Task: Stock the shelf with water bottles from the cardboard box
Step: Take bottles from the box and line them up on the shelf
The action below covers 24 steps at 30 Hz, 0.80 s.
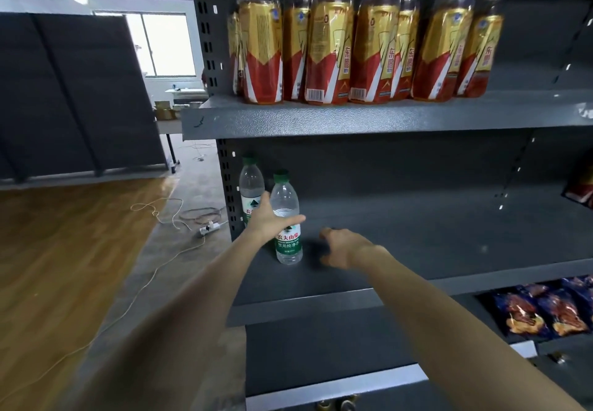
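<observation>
Reaching into the middle shelf [401, 285], we see our left grip [268, 218] spread wide, its thumb and fingers straight on either side of the near water bottle [286, 218], which stands upright at the shelf's left end; a second bottle [251, 187] stands just behind it, farther left. Our right grip [345, 248] hangs blurred beside them, loosely curled and holding nothing

Dim shelf, glare from window [160, 44], motion blur, edges warped w/ fisheye.
</observation>
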Available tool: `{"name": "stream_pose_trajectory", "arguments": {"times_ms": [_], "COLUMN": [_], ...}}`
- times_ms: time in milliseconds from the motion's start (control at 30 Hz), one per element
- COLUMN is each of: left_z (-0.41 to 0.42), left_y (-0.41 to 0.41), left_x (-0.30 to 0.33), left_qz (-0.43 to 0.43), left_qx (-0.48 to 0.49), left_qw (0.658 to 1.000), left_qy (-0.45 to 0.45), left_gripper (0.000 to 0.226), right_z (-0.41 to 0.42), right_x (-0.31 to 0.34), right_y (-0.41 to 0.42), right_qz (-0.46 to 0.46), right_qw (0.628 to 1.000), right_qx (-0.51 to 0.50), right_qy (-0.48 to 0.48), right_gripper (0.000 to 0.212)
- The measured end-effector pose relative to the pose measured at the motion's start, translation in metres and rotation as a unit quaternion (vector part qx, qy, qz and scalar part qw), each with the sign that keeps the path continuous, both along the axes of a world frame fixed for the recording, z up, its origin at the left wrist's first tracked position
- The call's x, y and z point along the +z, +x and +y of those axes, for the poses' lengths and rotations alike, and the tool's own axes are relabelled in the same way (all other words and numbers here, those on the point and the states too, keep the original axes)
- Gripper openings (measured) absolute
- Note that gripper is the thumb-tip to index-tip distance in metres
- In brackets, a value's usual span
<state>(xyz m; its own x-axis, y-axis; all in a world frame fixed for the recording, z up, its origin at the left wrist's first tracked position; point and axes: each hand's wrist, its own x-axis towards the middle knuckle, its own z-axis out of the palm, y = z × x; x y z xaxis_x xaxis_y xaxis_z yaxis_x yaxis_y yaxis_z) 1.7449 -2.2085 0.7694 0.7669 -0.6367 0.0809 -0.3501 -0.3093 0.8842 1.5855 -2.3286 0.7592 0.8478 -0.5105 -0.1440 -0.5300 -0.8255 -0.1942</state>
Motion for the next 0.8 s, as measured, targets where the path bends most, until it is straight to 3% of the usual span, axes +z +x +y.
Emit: {"name": "stream_pose_trajectory", "arguments": {"times_ms": [100,200,433,700,800], "left_z": [0.002,0.001,0.001,-0.016,-0.024], "left_y": [0.005,0.001,0.001,0.009,0.018], "left_x": [0.014,0.03,0.049,0.055,0.054], "left_qz": [-0.013,-0.08,-0.243,-0.332,-0.367], "left_qx": [-0.058,-0.098,-0.114,-0.057,-0.013], "left_qw": [0.998,0.991,0.96,0.928,0.914], "left_qy": [0.027,0.051,0.08,0.159,0.175], "left_gripper": [0.086,0.099,0.103,0.099,0.101], "right_z": [-0.003,-0.006,-0.012,-0.009,-0.008], "right_x": [-0.001,0.0,0.003,-0.001,-0.004], "right_y": [0.006,0.01,0.024,0.049,0.059], "right_qz": [0.001,-0.006,-0.053,-0.118,-0.158], "right_qw": [1.0,1.0,0.998,0.991,0.986], "right_qx": [0.004,0.006,0.006,-0.016,-0.02], "right_qy": [-0.005,-0.005,0.012,0.054,0.043], "right_gripper": [0.051,0.047,0.044,0.054,0.046]}}
